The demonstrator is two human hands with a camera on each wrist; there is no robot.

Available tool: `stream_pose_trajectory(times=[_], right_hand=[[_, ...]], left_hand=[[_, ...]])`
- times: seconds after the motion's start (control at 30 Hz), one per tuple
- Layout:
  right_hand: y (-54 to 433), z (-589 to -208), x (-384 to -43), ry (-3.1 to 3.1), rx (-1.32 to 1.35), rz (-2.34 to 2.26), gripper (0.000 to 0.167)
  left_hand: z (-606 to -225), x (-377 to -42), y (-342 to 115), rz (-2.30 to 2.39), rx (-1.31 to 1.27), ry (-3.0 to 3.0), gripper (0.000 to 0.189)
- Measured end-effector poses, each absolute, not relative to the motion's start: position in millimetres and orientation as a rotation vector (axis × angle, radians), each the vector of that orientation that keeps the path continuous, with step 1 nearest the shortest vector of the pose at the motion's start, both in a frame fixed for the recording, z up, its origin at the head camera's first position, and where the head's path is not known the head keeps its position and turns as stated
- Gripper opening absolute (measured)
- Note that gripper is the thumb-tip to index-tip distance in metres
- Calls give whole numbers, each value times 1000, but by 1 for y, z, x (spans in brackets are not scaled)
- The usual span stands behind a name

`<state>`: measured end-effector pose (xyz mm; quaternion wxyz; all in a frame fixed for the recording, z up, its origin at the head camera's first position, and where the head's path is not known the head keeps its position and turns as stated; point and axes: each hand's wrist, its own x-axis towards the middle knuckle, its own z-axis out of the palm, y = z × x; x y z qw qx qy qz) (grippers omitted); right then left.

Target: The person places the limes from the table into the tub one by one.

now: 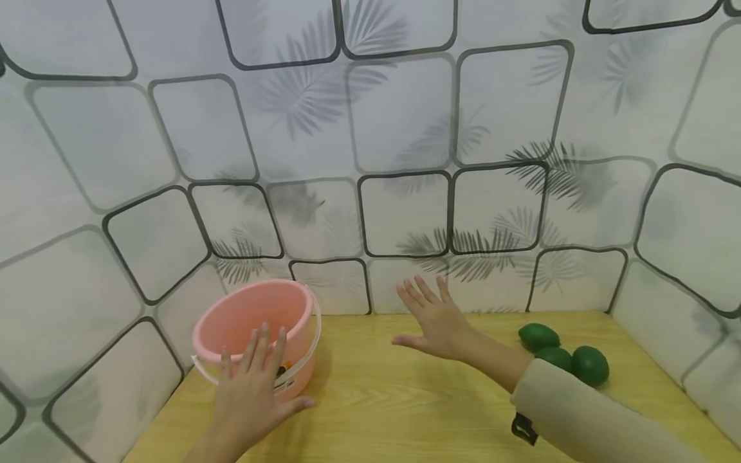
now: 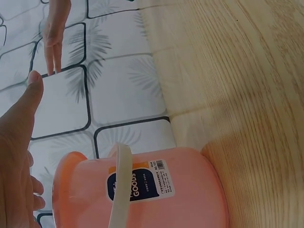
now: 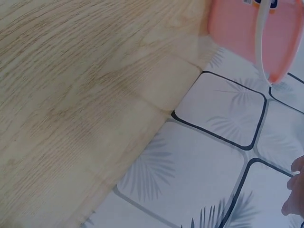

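A pink bucket [image 1: 255, 315] with a white handle [image 1: 309, 350] stands at the left of the wooden table. My left hand [image 1: 251, 392] is spread with straight fingers in front of the bucket, and I cannot tell if it touches it. In the left wrist view the bucket [image 2: 190, 190] shows a label and the hand [image 2: 19, 156] beside its rim. My right hand [image 1: 437, 325] hovers over the middle of the table, fingers straight, holding nothing. Right of that hand lie several dark green fruits [image 1: 590, 365], partly hidden by the right sleeve.
The light wooden table [image 1: 370, 411] meets walls on the left, back and right. The wall [image 1: 405, 212] carries a pattern of rounded squares and leaves. A black strap [image 1: 523, 429] hangs below the right sleeve [image 1: 579, 411].
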<state>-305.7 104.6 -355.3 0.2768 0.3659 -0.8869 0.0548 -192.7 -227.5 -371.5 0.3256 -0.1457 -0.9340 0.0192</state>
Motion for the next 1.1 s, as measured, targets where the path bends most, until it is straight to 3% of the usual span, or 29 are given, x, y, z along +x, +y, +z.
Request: stream_pose_trajectory(times=[0.2, 0.73, 1.1], right_hand=[[94, -358, -313, -2315, 1019, 165, 102], [78, -377, -352, -1687, 1160, 226, 78], [57, -377, -365, -1573, 1186, 217, 66]], left_hand=[[-371, -191, -233, -24, -361, -2442, 116], [-377, -199, -241, -140, -471, -2090, 103], [-382, -213, -254, -303, -717, -1714, 67]])
